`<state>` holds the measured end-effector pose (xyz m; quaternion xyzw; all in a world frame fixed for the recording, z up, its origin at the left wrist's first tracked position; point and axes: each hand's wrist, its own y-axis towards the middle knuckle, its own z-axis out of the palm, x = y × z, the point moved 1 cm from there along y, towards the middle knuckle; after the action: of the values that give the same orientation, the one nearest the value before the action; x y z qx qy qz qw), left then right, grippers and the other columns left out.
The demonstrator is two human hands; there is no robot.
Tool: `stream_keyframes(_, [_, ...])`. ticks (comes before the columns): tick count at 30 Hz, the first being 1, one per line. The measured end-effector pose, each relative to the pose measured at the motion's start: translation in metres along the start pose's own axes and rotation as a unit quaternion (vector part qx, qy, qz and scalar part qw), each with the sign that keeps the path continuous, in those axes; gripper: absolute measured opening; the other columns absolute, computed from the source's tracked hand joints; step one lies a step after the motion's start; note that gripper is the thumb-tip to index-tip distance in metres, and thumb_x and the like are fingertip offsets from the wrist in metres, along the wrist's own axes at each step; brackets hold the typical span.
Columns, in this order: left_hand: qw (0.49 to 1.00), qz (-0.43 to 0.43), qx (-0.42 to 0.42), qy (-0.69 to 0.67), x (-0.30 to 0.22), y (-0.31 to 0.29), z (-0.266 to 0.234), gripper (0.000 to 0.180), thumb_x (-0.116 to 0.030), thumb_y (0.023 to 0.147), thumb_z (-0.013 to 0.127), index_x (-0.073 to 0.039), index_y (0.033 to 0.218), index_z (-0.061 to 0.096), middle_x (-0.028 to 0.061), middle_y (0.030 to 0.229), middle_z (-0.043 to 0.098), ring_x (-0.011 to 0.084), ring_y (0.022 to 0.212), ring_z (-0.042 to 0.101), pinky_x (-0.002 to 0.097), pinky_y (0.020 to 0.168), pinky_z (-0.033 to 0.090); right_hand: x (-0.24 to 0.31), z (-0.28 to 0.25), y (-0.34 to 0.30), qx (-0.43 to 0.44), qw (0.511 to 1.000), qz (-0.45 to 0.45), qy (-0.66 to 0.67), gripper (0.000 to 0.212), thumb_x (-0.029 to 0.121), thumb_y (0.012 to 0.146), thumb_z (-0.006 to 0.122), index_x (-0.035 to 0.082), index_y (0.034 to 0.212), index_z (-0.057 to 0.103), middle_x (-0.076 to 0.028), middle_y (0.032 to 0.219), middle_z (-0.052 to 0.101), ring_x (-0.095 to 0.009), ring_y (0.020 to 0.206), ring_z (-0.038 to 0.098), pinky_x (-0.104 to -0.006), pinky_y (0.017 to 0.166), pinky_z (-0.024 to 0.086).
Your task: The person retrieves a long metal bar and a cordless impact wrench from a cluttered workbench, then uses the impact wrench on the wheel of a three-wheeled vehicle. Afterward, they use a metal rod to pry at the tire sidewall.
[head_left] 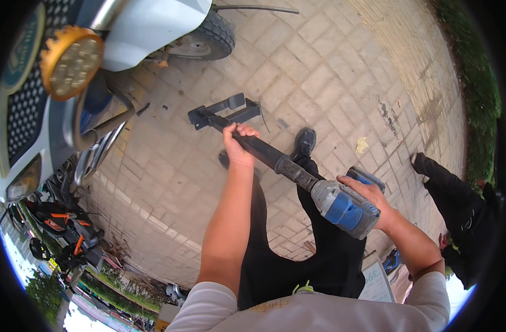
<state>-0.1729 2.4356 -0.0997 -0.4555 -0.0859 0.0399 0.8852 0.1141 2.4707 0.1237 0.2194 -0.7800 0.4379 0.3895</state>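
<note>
A long black square metal bar [264, 152] slants across the middle in front of me, lifted off the paving. Its far end carries a forked bracket [237, 113] with two flat arms. My left hand [240, 145] is wrapped round the bar just below that fork. At the near end, a blue and grey cordless impact wrench [346, 209] is joined to the bar through a worn dark metal collar [297, 172]. My right hand [370, 200] grips the wrench, thumb along its side; the other fingers are mostly hidden. The wrench's blue battery [367, 178] shows beyond that hand.
A vehicle's front with an orange-rimmed round lamp [73, 62], metal bars and a tyre [211, 39] stands at upper left. An orange and black motorcycle [70, 227] is at lower left. Someone in dark clothes [457, 205] stands at right, near a hedge [474, 77]. A leaf [362, 145] lies on the paving.
</note>
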Motion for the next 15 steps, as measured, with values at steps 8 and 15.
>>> stream_keyframes(8, [0.999, 0.036, -0.01, 0.026, -0.065, 0.063, -0.039, 0.016, -0.013, 0.077, 0.06, -0.01, 0.07, 0.046, -0.0016, 0.062, 0.047, 0.0117, 0.057, 0.046, 0.0268, 0.058, 0.043, -0.071, 0.048, 0.074, 0.04, 0.999, -0.004, 0.024, 0.074, 0.022, 0.071, 0.073, -0.001, 0.133, 0.041, -0.021, 0.121, 0.058, -0.034, 0.103, 0.062, -0.0354, 0.09, 0.048])
stream_keyframes(15, [0.985, 0.067, -0.043, 0.15, -0.128, 0.096, -0.051, 0.022, -0.019, 0.082, 0.063, -0.011, 0.072, 0.045, -0.0012, 0.063, 0.047, 0.0109, 0.056, 0.046, 0.0262, 0.056, 0.043, -0.151, 0.12, 0.137, 0.027, 0.976, -0.214, 0.037, 0.074, 0.014, 0.077, 0.07, -0.002, 0.139, 0.033, -0.022, 0.131, 0.045, -0.038, 0.12, 0.047, -0.0384, 0.101, 0.039])
